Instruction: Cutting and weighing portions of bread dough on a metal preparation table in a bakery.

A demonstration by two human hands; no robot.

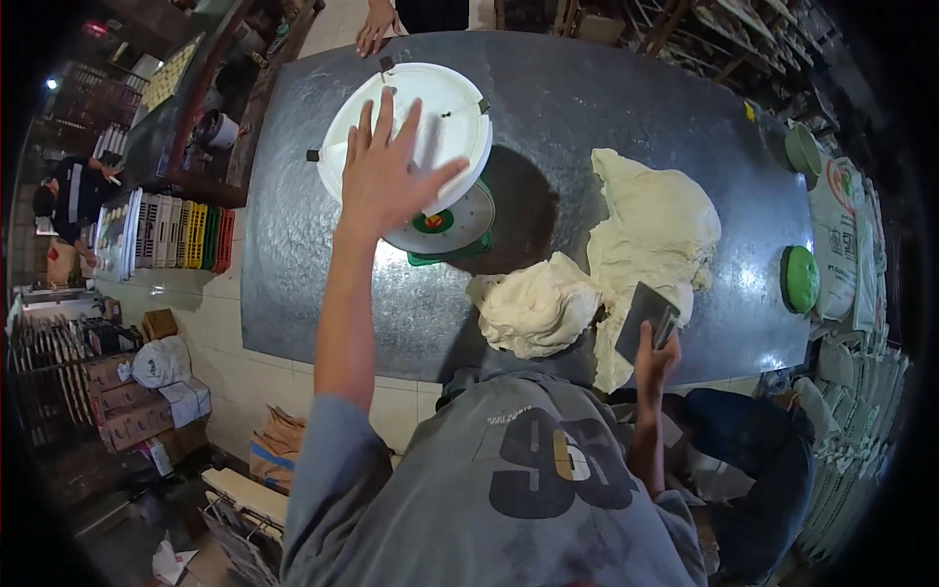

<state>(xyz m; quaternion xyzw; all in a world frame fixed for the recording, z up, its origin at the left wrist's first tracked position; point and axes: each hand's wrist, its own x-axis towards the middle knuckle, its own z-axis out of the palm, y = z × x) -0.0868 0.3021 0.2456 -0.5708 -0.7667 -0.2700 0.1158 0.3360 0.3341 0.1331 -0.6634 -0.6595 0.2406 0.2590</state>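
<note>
My left hand (389, 181) is spread open over the round white pan (455, 108) of a green dial scale (445, 230); whether it touches the pan I cannot tell. Dark clips sit on the pan's rim. In my right hand (655, 362) is a dough scraper (641, 318) with a flat metal blade, gripped by its handle. The blade lies against the near part of a large pale dough mass (655, 215). Left of it, close to my body, rests a smaller lump of dough (540, 308).
The dark metal table (303, 264) carries the scale and dough. Green bowls (802, 279) stand at its right edge beside white sacks (836, 225). Another person's hand (378, 26) rests on the far edge. Stacked crates (186, 233) and boxes (127, 411) stand at left.
</note>
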